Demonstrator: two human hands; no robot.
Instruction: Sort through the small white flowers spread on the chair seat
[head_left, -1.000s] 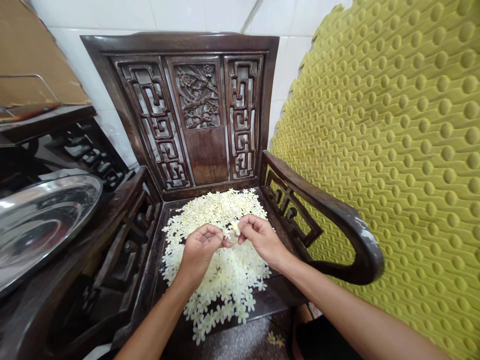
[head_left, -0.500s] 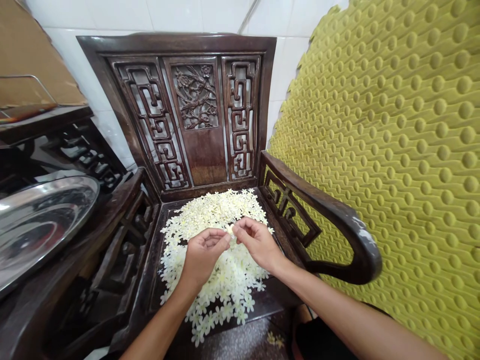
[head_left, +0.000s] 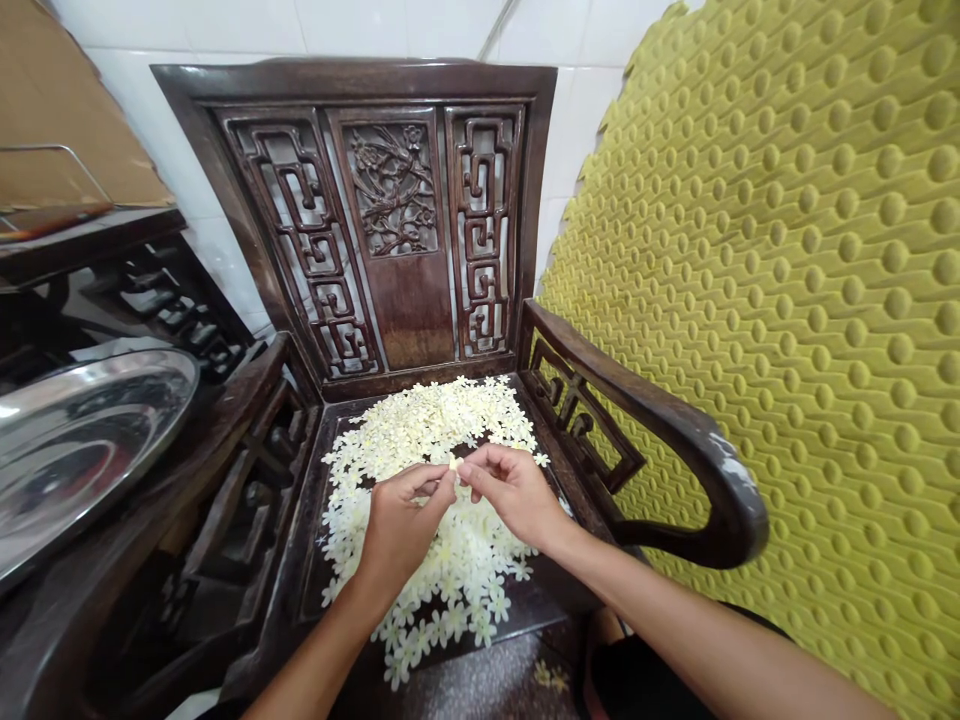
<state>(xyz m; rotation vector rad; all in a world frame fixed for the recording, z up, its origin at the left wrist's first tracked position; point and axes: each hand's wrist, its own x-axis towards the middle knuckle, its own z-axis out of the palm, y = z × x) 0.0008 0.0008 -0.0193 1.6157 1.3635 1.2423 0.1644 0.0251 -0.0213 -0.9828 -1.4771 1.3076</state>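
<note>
The left hand (head_left: 401, 525) and right hand (head_left: 514, 495) pinch narrowly on a tiny cream blossom (head_left: 454, 463), above heaped blossoms (head_left: 427, 430) on a carved wooden chair seat (head_left: 517, 605) (a loose pinch could drop it).

You're hiding most of the tiny flower (head_left: 454, 463) behind your fingertips (head_left: 466, 469), so its shape can't be made out; your left forearm (head_left: 315, 650) and right forearm (head_left: 712, 640) are running off the bottom edge, and the steel tray (head_left: 75, 450) is getting cut off at left.
</note>
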